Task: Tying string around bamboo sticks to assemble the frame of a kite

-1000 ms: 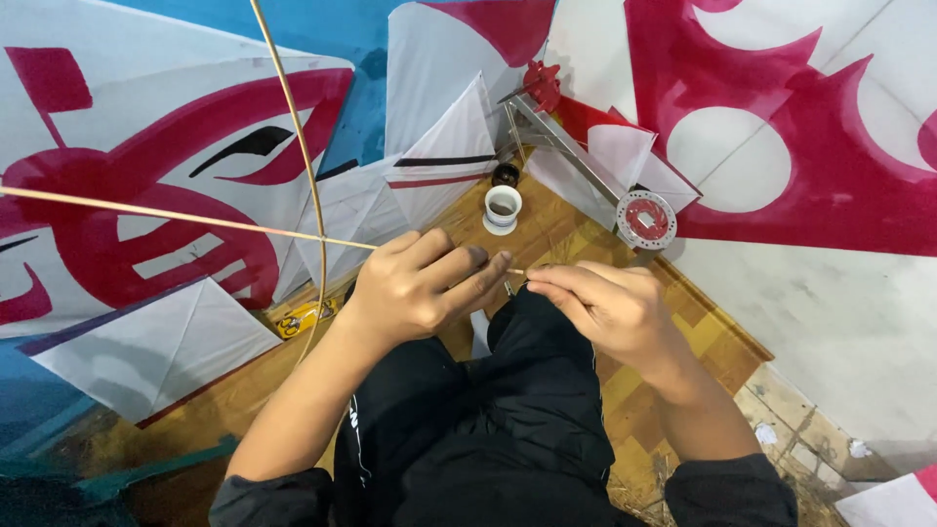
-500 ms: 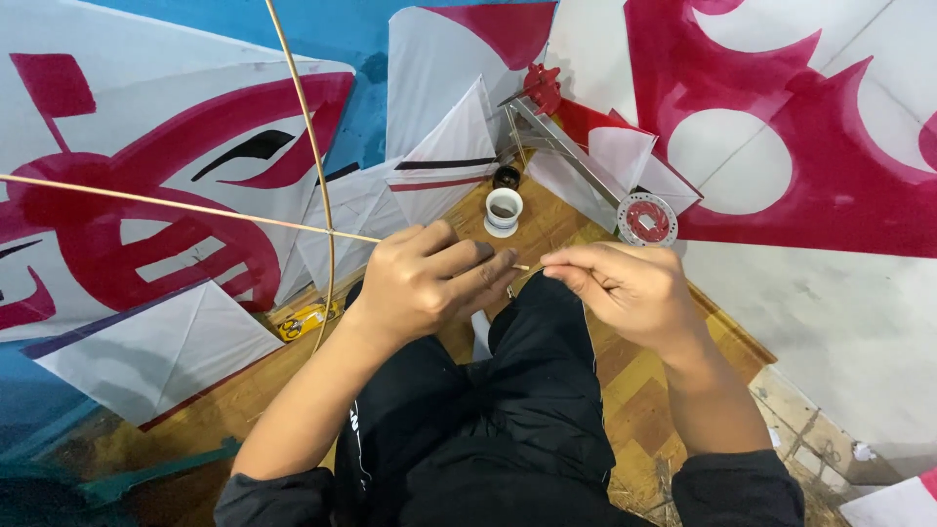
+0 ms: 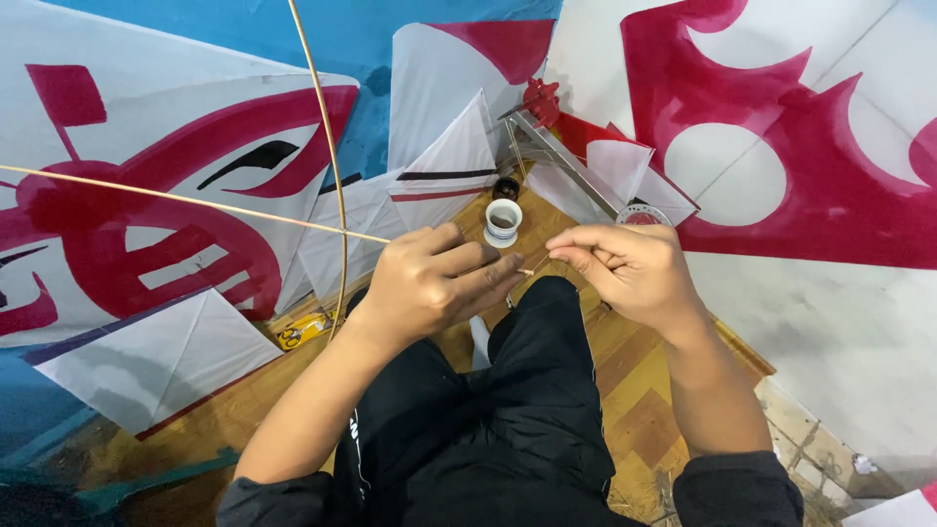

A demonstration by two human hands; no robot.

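Bamboo stick (image 3: 195,203) — in left hand (image 3: 429,283), prob. pinched.

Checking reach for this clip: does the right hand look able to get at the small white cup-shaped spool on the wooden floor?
Probably yes. The small white cup-shaped spool stands just beyond the right hand, with bare wooden floor between them. The hand's fingers are pinched, seemingly on fine thread, so it may need to let go first.
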